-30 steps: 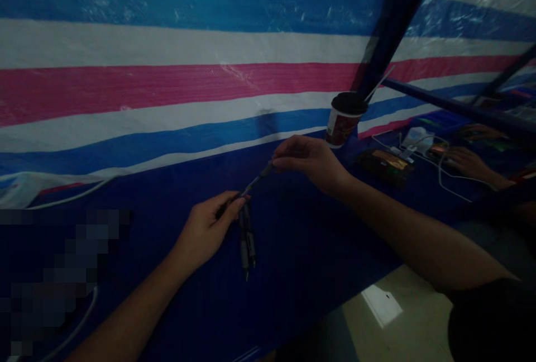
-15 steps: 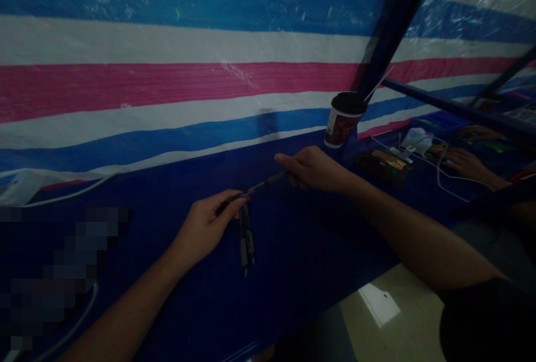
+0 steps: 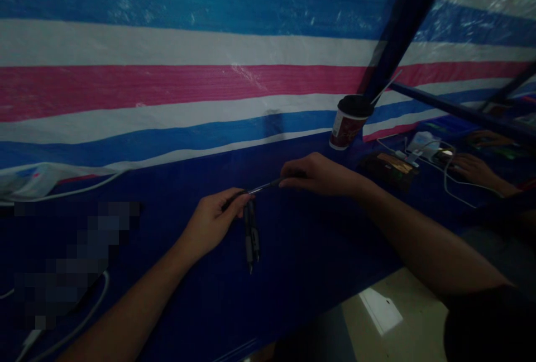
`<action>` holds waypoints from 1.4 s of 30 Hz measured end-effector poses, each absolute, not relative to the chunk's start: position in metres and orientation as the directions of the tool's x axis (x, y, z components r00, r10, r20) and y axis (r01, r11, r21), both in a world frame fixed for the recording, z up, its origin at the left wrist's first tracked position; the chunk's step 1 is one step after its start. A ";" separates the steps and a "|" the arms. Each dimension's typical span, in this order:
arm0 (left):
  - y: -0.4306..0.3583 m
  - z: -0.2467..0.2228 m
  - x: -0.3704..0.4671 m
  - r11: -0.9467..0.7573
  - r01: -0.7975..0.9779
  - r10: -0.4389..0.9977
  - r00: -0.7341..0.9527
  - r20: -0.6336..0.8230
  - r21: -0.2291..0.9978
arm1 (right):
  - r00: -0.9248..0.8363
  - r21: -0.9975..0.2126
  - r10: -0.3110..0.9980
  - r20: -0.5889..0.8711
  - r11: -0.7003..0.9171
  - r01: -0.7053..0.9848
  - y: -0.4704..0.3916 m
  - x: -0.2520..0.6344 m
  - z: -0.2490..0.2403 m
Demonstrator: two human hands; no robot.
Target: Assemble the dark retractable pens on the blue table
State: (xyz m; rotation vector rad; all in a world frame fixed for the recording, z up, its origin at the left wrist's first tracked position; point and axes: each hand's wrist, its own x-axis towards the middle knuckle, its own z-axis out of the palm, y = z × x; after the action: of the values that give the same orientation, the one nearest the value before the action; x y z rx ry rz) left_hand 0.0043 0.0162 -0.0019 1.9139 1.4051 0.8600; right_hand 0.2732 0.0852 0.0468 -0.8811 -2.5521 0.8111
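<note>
In the head view, a slim pen spans the gap between my two hands, with a thin shiny section showing in its middle. My left hand pinches its dark left end between thumb and fingers. My right hand is closed around the other dark end, thumb and fingers together. Just below my left fingertips lie two dark pens side by side, tips toward me, on the blue table. Their upper ends are partly hidden by my left hand. Dim light hides how the held pen's parts join.
A lidded red paper cup with a straw stands by a blue post. Right of it are a dark package, white cables and another person's hand. A blurred-out object and a cable lie at left.
My right thumb, stretched out before, is now drawn in against the fingers on the pen. My left hand keeps its pinch. The whole view has shifted slightly.
</note>
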 end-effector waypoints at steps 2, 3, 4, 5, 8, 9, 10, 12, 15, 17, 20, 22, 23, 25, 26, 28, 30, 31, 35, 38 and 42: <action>0.017 -0.002 0.003 -0.265 0.565 0.960 0.231 0.159 0.781 | -0.771 -0.626 0.632 0.069 0.630 0.460 0.084 0.271 0.045; 0.017 -0.002 0.002 -0.271 0.567 0.959 0.227 0.169 0.778 | -0.768 -0.645 0.638 0.052 0.609 0.462 0.083 0.269 0.045; 0.018 -0.002 0.000 -0.278 0.573 0.958 0.224 0.180 0.771 | -0.762 -0.664 0.646 0.035 0.585 0.465 0.082 0.268 0.044; 0.018 -0.003 -0.001 -0.289 0.579 0.956 0.222 0.194 0.762 | -0.756 -0.684 0.654 0.015 0.559 0.469 0.082 0.267 0.043; 0.017 -0.002 -0.003 -0.347 0.598 0.937 0.246 0.246 0.722 | -0.756 -0.734 0.652 -0.059 0.484 0.476 0.082 0.266 0.041; 0.016 -0.002 -0.004 -0.375 0.608 0.927 0.256 0.274 0.700 | -0.758 -0.761 0.646 -0.088 0.448 0.469 0.083 0.267 0.040; 0.015 0.000 -0.005 -0.405 0.619 0.914 0.261 0.310 0.673 | -0.764 -0.794 0.634 -0.116 0.404 0.455 0.084 0.267 0.039; 0.011 0.003 -0.006 -0.459 0.651 0.884 0.266 0.385 0.604 | -0.786 -0.863 0.595 -0.170 0.295 0.410 0.084 0.268 0.036; 0.004 0.010 -0.006 -0.506 0.681 0.845 0.269 0.463 0.529 | -0.821 -0.934 0.525 -0.223 0.126 0.335 0.084 0.269 0.032; -0.001 0.014 -0.004 -0.518 0.682 0.831 0.260 0.491 0.516 | -0.849 -0.956 0.476 -0.228 0.057 0.288 0.084 0.270 0.032; -0.006 0.017 0.004 -0.482 0.644 0.851 0.181 0.493 0.595 | -0.907 -0.966 0.361 -0.216 0.057 0.253 0.086 0.273 0.034; -0.007 0.016 0.011 -0.412 0.552 0.900 0.122 0.419 0.725 | -0.940 -0.958 0.242 -0.241 0.096 0.270 0.088 0.274 0.036; -0.007 0.014 0.014 -0.370 0.481 0.925 0.114 0.362 0.795 | -0.947 -0.952 0.197 -0.253 0.121 0.280 0.088 0.273 0.037; -0.008 0.008 0.023 -0.290 0.327 0.953 0.183 0.241 0.899 | -0.948 -0.946 0.200 -0.247 0.163 0.281 0.085 0.269 0.036; -0.008 0.005 0.027 -0.248 0.286 0.960 0.202 0.194 0.926 | -0.942 -0.944 0.247 -0.228 0.182 0.277 0.082 0.266 0.035; -0.007 0.001 0.034 -0.202 0.247 0.970 0.184 0.158 0.948 | -0.917 -0.932 0.349 -0.193 0.228 0.283 0.073 0.260 0.033; -0.005 -0.002 0.040 -0.195 0.227 0.977 0.133 0.168 0.954 | -0.880 -0.904 0.449 -0.155 0.294 0.309 0.064 0.254 0.033; -0.003 -0.003 0.041 -0.204 0.217 0.977 0.100 0.186 0.955 | -0.862 -0.881 0.490 -0.128 0.342 0.326 0.059 0.252 0.034; 0.010 -0.006 0.037 -0.287 0.285 0.946 -0.066 0.318 0.914 | -0.794 -0.787 0.608 -0.003 0.488 0.377 0.050 0.249 0.033; 0.017 -0.010 0.029 -0.292 0.388 0.926 -0.112 0.359 0.874 | -0.737 -0.740 0.670 0.091 0.541 0.400 0.052 0.250 0.030; 0.017 -0.016 0.024 -0.274 0.451 0.942 -0.053 0.332 0.849 | -0.631 -0.709 0.752 0.190 0.550 0.442 0.058 0.250 0.028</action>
State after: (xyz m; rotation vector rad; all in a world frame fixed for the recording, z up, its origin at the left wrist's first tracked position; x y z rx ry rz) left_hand 0.0239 0.0174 -0.0156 1.7336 1.4798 1.2991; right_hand 0.2504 0.0585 0.0284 -0.9644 -2.3085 0.8649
